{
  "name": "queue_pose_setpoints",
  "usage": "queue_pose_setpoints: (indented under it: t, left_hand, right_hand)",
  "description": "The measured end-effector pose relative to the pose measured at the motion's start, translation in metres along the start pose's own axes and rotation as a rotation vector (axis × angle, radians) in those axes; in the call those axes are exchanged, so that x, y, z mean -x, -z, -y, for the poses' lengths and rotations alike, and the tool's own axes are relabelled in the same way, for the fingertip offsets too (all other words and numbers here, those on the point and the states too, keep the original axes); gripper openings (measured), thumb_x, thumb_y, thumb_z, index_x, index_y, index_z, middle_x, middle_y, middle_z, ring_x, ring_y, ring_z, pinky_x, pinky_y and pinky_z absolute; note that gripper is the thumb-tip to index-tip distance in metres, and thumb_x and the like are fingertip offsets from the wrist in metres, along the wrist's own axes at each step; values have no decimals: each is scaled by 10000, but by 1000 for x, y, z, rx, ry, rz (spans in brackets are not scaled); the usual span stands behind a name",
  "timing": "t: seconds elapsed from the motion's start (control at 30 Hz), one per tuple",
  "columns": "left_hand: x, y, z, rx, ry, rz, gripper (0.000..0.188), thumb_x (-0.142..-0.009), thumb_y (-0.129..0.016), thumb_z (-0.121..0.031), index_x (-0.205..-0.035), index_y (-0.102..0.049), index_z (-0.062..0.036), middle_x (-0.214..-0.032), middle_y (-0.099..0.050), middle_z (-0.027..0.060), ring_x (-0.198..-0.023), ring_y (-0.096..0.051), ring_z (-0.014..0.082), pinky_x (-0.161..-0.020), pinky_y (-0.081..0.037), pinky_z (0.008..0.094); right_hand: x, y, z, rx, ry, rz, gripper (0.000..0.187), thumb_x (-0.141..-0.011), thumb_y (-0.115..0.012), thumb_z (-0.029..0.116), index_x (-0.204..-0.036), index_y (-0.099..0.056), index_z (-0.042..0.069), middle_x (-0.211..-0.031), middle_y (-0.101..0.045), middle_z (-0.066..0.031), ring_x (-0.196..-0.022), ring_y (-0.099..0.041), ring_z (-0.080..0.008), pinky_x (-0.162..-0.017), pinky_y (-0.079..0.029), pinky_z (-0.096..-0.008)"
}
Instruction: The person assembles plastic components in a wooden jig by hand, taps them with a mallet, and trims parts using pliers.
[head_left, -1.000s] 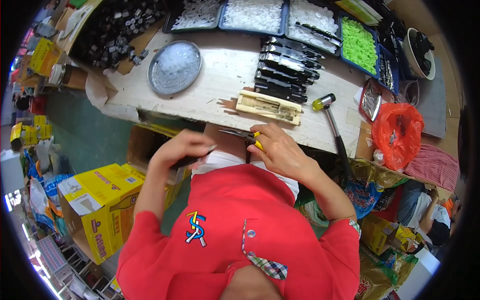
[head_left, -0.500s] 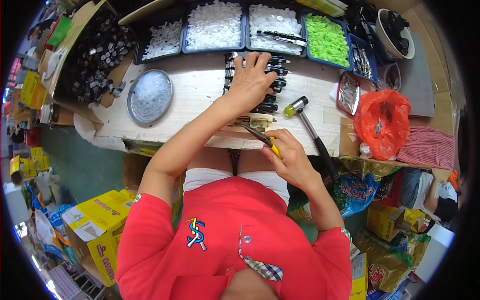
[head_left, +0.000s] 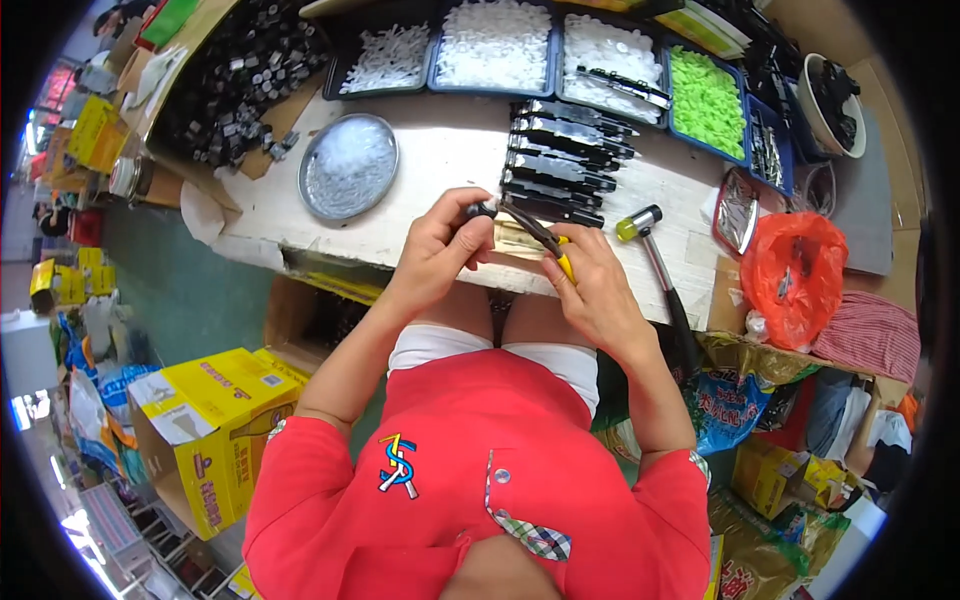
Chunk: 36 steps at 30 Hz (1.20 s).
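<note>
My left hand [head_left: 432, 255] is closed around a small black part [head_left: 481, 210], most of it hidden by the fingers. My right hand [head_left: 600, 290] grips pliers with yellow handles [head_left: 540, 233]. Their dark jaws point left and meet the tip of the black part, or come very close to it. Below the jaws, at the bench's near edge, lies a pale block-like fixture [head_left: 512, 240], partly covered by my hands. Just beyond are several long black parts [head_left: 560, 160] laid side by side in a stack.
A hammer [head_left: 655, 260] with a yellow-green face lies to the right. Trays of white pieces [head_left: 493, 50] and green pieces [head_left: 707, 100] line the back. A round metal dish [head_left: 348, 185] stands left, beside a heap of black parts [head_left: 235, 90]. A red plastic bag [head_left: 795, 265] sits far right.
My left hand has come back from the stack of black parts to the pliers, with a small black part in its fingers. The right hand still holds the pliers. The view has shifted.
</note>
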<state>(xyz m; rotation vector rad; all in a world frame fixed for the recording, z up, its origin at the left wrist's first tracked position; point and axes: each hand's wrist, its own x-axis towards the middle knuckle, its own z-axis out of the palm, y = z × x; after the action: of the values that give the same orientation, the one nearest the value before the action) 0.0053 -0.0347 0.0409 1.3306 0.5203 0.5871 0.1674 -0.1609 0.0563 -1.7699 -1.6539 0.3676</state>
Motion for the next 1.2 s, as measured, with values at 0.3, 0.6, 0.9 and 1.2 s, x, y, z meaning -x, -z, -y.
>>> queue_pose_setpoints:
  t: [0.3, 0.6, 0.9, 1.2]
  left_hand:
    - [15, -6, -8, -470, -275, -145, 235, -847, -580, -96, -1059, -569, 3, -803, -630, 77, -666, -563, 108, -611, -461, 242]
    - [17, 19, -7, 467, 512, 102, 147, -862, -544, -110, -954, -555, 3, -594, -560, 86, -413, -518, 136, -338, -400, 232]
    - [74, 92, 4, -88, 726, 368, 310, -777, -646, -240, -966, -620, 4, -632, -587, 98, -527, -576, 153, -480, -457, 262]
    - [-4, 19, -14, -1108, -530, 38, 228, -690, -691, -252, -852, -656, -97, -945, -559, 86, -903, -490, 274, -774, -365, 406]
  right_hand:
    - [0, -7, 15, 52, 30, 39, 176, -797, -588, 107, -846, -548, -57, -895, -519, -170, -846, -504, -321, -757, -419, -397]
    - [10, -14, 12, 45, 33, 223, 164, -774, -612, 88, -747, -518, -43, -801, -523, -164, -698, -551, -348, -598, -461, -398]
    - [15, -31, 21, -47, 158, 294, 230, -811, -592, 174, -802, -574, -55, -923, -551, -174, -863, -514, -318, -785, -423, -393]
    - [26, -5, 1, -124, 80, 91, 203, -793, -617, 136, -784, -548, -54, -961, -549, -171, -866, -519, -316, -740, -444, -371]
